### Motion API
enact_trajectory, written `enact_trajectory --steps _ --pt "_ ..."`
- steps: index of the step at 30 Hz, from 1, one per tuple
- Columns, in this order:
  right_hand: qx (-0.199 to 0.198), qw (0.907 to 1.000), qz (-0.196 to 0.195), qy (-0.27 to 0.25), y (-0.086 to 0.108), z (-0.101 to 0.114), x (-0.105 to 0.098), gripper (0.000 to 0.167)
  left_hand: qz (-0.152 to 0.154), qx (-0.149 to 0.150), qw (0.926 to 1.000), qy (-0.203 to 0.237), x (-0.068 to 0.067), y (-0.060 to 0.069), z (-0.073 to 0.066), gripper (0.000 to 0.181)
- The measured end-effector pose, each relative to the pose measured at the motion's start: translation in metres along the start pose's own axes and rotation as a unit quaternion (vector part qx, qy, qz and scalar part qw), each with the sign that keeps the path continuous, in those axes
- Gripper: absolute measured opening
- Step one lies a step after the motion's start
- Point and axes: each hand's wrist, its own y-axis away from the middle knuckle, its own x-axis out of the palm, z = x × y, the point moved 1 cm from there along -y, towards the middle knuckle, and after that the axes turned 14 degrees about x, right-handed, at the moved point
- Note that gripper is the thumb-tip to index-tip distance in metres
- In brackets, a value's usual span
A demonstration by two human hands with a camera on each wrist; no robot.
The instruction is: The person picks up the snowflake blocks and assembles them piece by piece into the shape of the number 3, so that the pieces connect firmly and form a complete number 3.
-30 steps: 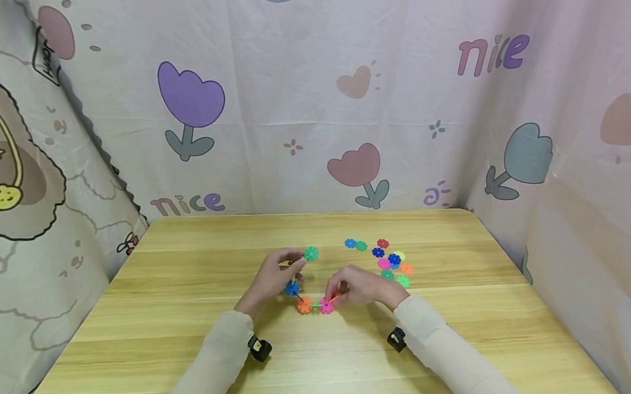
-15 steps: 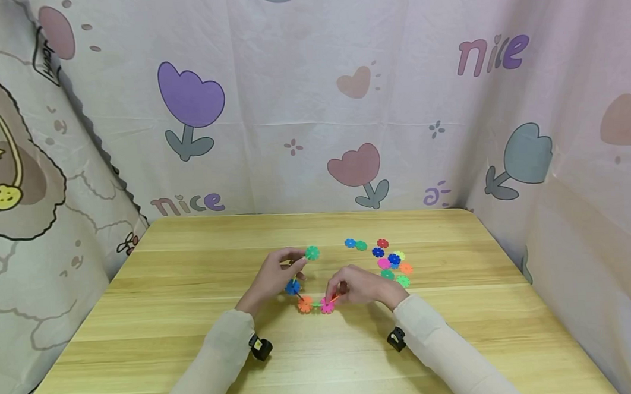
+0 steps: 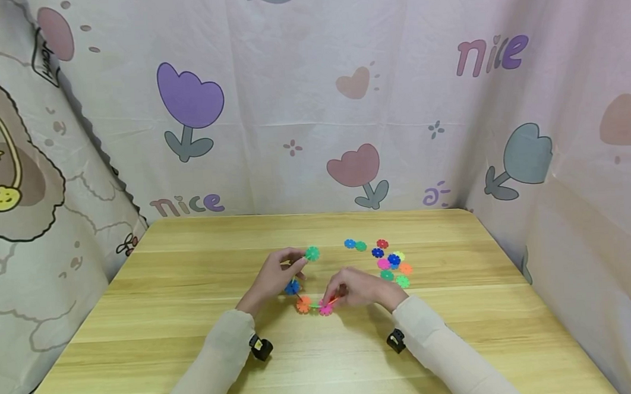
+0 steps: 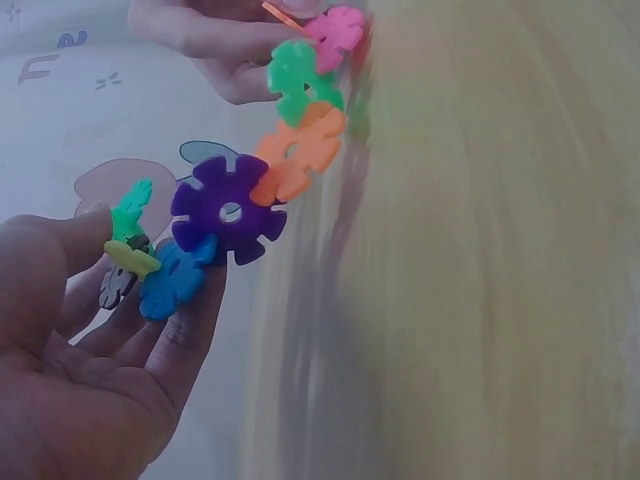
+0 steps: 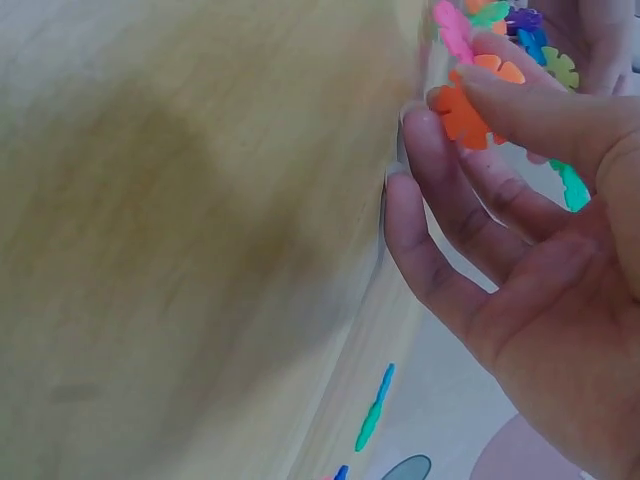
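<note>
A curved chain of joined notched discs runs between the two hands: green, yellow, brown, blue, purple (image 4: 229, 211), orange (image 4: 300, 152), green and pink (image 3: 325, 307). My left hand (image 3: 274, 276) pinches the chain's far end by the teal-green disc (image 3: 312, 254); in the left wrist view its fingers lie behind the blue disc (image 4: 172, 280). My right hand (image 3: 359, 286) pinches an orange disc (image 5: 466, 112) between thumb and fingers, beside the pink disc (image 5: 453, 30). In the right wrist view that orange disc meets the pink one; how far they are slotted is hidden.
Several loose discs lie on the wooden table (image 3: 324, 363) beyond the right hand, among them a red (image 3: 382, 243), an orange (image 3: 406, 268) and a light green one (image 3: 402, 281). Farther left, a blue disc (image 3: 350, 243) touches a green one (image 3: 361, 246). Printed curtains (image 3: 272, 181) stand behind.
Both hands keep nearly the same place and grip. The pink disc and the right fingertips have shifted very slightly left.
</note>
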Motion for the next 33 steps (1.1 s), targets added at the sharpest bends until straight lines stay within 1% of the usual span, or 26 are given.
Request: enact_trajectory --steps 5,14,19,25,33 --pt "-0.013 0.9999 -0.006 0.000 0.000 0.001 0.000 0.021 -0.010 -0.009 0.9999 -0.001 -0.003 0.001 0.001 0.032" --pt "-0.032 0.9994 -0.005 -0.013 0.002 0.006 -0.002 0.018 -0.006 -0.016 0.9998 0.004 -0.008 0.001 -0.004 0.032" --pt "-0.028 0.9993 -0.003 -0.024 0.002 0.006 -0.002 0.015 -0.006 -0.019 0.9998 0.002 -0.009 0.001 -0.003 0.033" --pt "-0.039 0.9980 0.014 -0.047 0.001 0.006 0.001 0.017 -0.008 -0.023 0.9997 0.003 -0.010 0.001 -0.002 0.032" --pt "-0.030 0.9982 0.009 -0.050 0.000 0.006 0.002 0.014 -0.007 -0.020 0.9998 0.004 -0.011 0.001 -0.001 0.032"
